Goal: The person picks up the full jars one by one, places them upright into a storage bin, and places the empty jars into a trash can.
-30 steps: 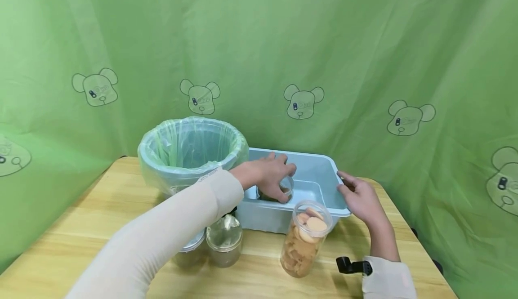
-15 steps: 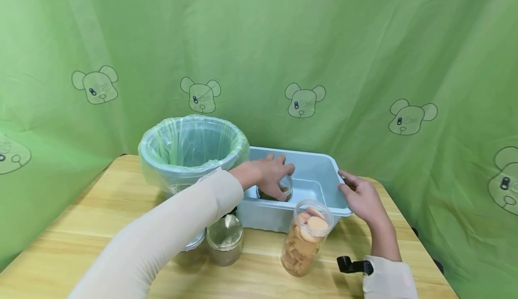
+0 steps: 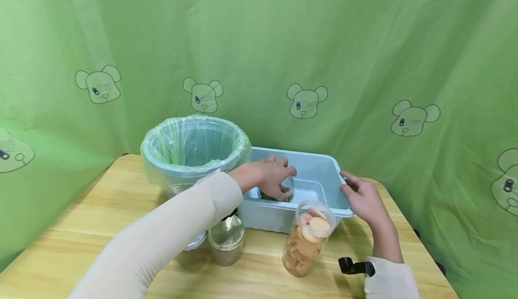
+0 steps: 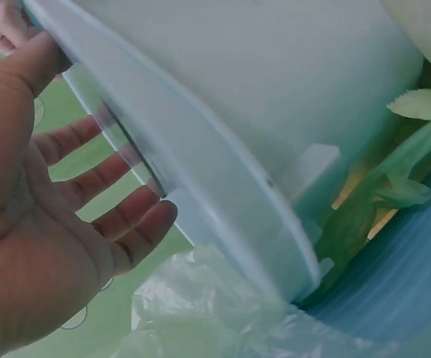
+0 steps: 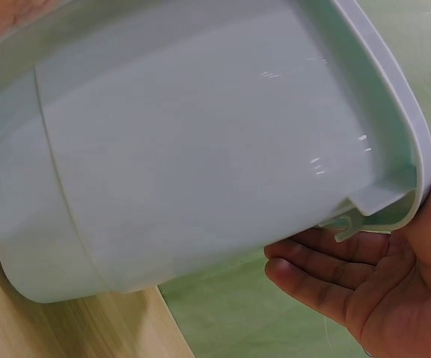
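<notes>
In the head view, my left hand point(image 3: 273, 177) reaches down into a light blue plastic basin point(image 3: 263, 216). Its fingers and thumb grip the rim of a clear jar point(image 3: 289, 186) with dark contents, mostly covered by the hand. From the left wrist, the curled fingers of the left hand point(image 4: 51, 201) show beyond the basin's edge, with the jar largely hidden. My right hand point(image 3: 364, 200) holds the basin's right end by its rim. The right wrist view has the right hand point(image 5: 372, 276) with fingers beneath the rim, against the outer wall of the basin point(image 5: 186, 142).
A bucket point(image 3: 159, 164) lined with a thin green bag stands left of the basin. In front are a tall clear jar of round biscuits point(image 3: 301, 254) and two shorter lidded jars, one point(image 3: 226, 249) partly overlapped by my sleeve point(image 3: 170, 236). All stand on a wooden table point(image 3: 89, 227).
Both hands keep their places on the jar and the basin. Everything in the head view shifts very slightly rightward together.
</notes>
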`<state>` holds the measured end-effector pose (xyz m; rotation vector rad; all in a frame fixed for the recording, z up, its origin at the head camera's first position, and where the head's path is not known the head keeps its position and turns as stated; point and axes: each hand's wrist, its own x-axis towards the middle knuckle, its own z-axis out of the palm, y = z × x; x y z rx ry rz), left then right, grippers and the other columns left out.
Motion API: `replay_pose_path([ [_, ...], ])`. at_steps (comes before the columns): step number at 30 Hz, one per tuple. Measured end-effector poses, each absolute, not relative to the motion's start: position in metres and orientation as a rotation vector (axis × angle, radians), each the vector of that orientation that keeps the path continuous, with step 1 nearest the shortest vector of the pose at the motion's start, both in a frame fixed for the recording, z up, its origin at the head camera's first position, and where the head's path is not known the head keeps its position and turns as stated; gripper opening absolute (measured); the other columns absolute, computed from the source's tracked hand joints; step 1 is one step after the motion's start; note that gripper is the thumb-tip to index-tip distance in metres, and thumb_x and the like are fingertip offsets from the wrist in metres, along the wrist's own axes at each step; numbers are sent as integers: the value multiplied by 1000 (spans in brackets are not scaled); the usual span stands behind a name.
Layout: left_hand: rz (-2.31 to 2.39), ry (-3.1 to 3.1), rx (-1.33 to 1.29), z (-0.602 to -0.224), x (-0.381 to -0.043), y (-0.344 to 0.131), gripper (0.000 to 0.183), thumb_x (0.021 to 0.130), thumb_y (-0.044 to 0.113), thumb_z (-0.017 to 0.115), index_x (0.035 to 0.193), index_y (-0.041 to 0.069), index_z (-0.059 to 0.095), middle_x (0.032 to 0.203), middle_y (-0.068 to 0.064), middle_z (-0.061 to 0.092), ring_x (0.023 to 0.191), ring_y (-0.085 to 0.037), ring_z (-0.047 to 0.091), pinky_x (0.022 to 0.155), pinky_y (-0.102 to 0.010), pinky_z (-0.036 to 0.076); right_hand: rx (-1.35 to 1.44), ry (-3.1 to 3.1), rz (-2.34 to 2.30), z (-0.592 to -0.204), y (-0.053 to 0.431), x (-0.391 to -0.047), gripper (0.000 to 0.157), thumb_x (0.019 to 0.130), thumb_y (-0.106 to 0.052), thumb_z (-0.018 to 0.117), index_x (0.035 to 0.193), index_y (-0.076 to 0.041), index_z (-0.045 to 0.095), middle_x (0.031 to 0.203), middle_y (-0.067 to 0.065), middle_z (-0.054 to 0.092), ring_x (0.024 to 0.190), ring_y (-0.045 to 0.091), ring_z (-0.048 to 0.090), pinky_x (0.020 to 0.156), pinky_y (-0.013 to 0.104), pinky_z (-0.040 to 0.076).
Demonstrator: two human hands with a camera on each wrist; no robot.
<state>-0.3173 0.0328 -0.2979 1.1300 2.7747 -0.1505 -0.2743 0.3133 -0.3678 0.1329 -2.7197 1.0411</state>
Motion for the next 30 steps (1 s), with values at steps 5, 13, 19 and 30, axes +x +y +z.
replay_pose_path([
  [5,-105,2772,1157,-292,-316,32,73,95,55,66,157,29,37,153,-3,40,129,-24,41,99,-42,46,127,-2721,1046,-368,313,-274,50,109,-24,45,153,1,43,140,35,54,123,47,58,93,53,55],
  [13,2,2772,1273,-279,-309,30,71,97,50,65,158,26,37,154,-3,42,131,-25,40,109,-43,41,133,-2720,1041,-368,313,-273,50,109,-23,45,153,1,43,139,35,55,122,46,59,93,53,55],
  [19,75,2743,1330,-272,-297,28,66,100,50,62,157,28,38,157,-2,40,139,-26,38,117,-45,35,138,-2716,1038,-368,314,-274,50,109,-23,46,153,1,43,138,34,56,121,46,59,93,53,55],
  [30,110,2673,1526,-271,-271,29,62,102,55,53,156,26,42,149,2,48,117,-16,44,100,-34,44,153,-2702,1042,-368,314,-274,49,108,-20,47,152,2,44,136,35,57,119,46,60,92,53,55],
])
